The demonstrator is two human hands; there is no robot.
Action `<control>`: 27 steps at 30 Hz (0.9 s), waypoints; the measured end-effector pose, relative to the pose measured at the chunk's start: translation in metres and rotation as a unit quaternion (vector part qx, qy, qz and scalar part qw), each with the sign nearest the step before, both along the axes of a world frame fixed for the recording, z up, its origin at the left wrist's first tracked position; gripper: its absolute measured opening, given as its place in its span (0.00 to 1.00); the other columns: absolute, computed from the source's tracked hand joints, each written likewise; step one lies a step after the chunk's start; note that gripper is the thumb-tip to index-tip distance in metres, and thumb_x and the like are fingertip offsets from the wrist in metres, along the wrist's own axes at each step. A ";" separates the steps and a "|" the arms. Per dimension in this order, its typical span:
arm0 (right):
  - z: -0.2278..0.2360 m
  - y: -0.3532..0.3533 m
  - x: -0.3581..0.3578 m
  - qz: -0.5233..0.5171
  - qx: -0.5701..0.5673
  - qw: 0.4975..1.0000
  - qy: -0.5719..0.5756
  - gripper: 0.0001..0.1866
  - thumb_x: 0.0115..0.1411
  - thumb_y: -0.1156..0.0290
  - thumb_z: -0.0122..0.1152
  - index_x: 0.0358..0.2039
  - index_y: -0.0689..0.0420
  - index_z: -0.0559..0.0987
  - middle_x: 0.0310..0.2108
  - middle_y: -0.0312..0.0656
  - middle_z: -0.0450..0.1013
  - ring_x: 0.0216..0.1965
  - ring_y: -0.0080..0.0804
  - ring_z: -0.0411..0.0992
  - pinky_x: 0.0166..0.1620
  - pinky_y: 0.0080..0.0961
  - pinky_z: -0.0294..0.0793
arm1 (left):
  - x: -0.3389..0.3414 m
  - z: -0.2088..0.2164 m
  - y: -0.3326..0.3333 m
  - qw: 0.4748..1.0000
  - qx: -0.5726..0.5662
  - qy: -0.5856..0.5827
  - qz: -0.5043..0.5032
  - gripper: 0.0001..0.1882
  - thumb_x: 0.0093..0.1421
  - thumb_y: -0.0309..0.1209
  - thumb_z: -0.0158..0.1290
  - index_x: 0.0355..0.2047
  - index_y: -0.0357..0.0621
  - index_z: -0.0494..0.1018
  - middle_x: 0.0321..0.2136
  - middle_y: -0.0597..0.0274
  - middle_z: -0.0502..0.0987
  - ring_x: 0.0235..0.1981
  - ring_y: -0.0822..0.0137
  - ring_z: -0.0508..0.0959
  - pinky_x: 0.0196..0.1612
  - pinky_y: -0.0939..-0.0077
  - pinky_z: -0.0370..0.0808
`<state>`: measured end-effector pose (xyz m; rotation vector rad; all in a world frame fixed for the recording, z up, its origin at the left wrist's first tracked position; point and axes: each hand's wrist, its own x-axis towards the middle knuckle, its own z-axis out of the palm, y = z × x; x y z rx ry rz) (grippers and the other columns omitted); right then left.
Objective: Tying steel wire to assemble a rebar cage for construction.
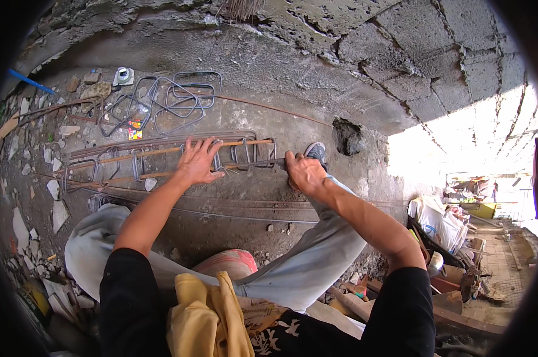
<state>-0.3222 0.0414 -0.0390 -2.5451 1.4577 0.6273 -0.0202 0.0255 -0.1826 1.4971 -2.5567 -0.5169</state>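
Honestly, with the rebar cage (162, 152) on the ground (251, 122), I'd use that spread left hand (199, 162) to steady it while the right hand (306, 172), curled around a dark rod (254, 163), works slowly.

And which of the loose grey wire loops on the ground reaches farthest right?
The topmost loop: its right side extends past every other loose loop; those end farther left.

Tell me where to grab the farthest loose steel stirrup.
Take the steel stirrup by its far right corner, probably best from the right: that rounded bend sits clear, while other wire loops overlap its near left part.
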 end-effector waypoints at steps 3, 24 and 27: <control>-0.011 -0.002 0.010 -0.081 0.044 0.994 0.053 0.14 0.58 0.70 0.50 0.42 0.64 0.65 0.30 0.60 0.74 0.34 0.52 0.77 0.33 0.42 0.77 | 0.005 -0.001 0.001 1.000 0.005 0.012 0.010 0.46 0.45 0.56 0.61 0.62 0.51 0.59 0.56 0.51 0.60 0.58 0.50 0.62 0.61 0.47 0.51; 0.006 0.009 0.036 0.184 0.162 0.959 0.145 0.12 0.51 0.63 0.56 0.31 0.55 0.80 0.29 0.45 0.77 0.33 0.41 0.76 0.36 0.43 0.74 | 0.000 -0.002 -0.001 0.996 0.035 0.076 0.021 0.47 0.40 0.49 0.64 0.60 0.49 0.60 0.58 0.56 0.58 0.57 0.48 0.61 0.62 0.50 0.54; 0.008 0.042 0.054 -0.061 0.349 0.935 -0.004 0.17 0.50 0.58 0.61 0.24 0.62 0.76 0.18 0.45 0.73 0.21 0.38 0.74 0.25 0.35 0.71 | -0.007 -0.002 -0.002 0.999 0.031 0.040 0.012 0.48 0.39 0.48 0.64 0.61 0.49 0.59 0.58 0.56 0.59 0.57 0.48 0.61 0.62 0.51 0.55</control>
